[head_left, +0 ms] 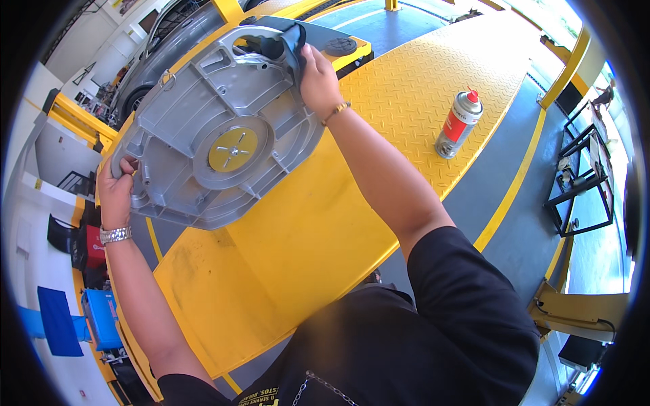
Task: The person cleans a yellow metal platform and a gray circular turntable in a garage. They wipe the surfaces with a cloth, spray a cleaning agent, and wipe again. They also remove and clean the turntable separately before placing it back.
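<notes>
A large grey ribbed cover (pixel 183 159) with a yellow disc (pixel 233 149) in its middle is held up, tilted, above the yellow platform. My left hand (pixel 116 188) grips its left edge, thumb bent over the rim. At the cover's upper right corner, my right hand (pixel 318 81) is closed round a dark cloth (pixel 292 51). The cloth is pressed against the rim near a round opening. Part of the right fingers is hidden behind the cloth. A spray can (pixel 459 125) with a red cap stands upright on the platform, to the right of my right forearm.
The yellow platform (pixel 284 271) has a treaded metal surface farther off. A dark round pad (pixel 340 47) rests on a lift part at the back. Beyond the cover stands a grey car (pixel 176 51). A black metal frame cart (pixel 582 176) is at the right.
</notes>
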### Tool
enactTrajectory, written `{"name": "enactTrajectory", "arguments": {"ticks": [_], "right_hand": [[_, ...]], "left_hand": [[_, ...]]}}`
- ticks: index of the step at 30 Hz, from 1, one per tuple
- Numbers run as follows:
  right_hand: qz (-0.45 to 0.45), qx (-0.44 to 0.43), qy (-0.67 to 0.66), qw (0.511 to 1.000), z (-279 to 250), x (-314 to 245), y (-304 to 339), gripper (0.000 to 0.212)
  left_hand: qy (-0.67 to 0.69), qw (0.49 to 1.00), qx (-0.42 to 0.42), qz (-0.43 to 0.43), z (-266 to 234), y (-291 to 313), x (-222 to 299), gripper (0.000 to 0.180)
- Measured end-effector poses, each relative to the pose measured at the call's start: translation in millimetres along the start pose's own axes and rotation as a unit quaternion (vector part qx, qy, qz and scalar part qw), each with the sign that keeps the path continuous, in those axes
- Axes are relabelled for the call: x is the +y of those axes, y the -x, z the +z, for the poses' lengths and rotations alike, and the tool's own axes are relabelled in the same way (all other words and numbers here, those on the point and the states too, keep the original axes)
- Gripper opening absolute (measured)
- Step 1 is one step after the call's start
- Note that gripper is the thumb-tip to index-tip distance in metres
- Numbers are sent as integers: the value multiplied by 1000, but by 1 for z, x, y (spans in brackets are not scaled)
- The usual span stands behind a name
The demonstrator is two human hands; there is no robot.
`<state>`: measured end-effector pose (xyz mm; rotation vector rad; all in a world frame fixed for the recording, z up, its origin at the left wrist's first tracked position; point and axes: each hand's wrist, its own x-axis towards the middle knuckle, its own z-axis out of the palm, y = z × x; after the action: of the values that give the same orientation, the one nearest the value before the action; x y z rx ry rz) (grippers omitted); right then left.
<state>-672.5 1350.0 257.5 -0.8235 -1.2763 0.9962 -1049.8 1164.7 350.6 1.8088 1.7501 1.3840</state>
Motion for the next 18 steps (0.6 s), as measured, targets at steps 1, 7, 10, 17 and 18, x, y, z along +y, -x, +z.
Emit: {"name": "enactTrajectory", "arguments": {"ticks": [1, 7, 10, 17, 18], "right_hand": [[11, 14, -36, 999, 5, 37, 8, 46], [266, 104, -77, 955, 3, 161, 81, 66], [242, 126, -111, 956, 4, 176, 75, 69], [95, 103, -67, 988, 10, 135, 50, 62], [82, 100, -66, 989, 14, 124, 54, 64]], "left_hand": [[-10, 1000, -21, 3, -9, 2, -5, 17], [-18, 1000, -13, 0, 1, 1, 5, 16], [37, 999, -12, 31, 8, -1, 4, 16], [42, 995, 86, 5, -21, 37, -31, 17], [61, 993, 97, 6, -28, 47, -41, 18]]}}
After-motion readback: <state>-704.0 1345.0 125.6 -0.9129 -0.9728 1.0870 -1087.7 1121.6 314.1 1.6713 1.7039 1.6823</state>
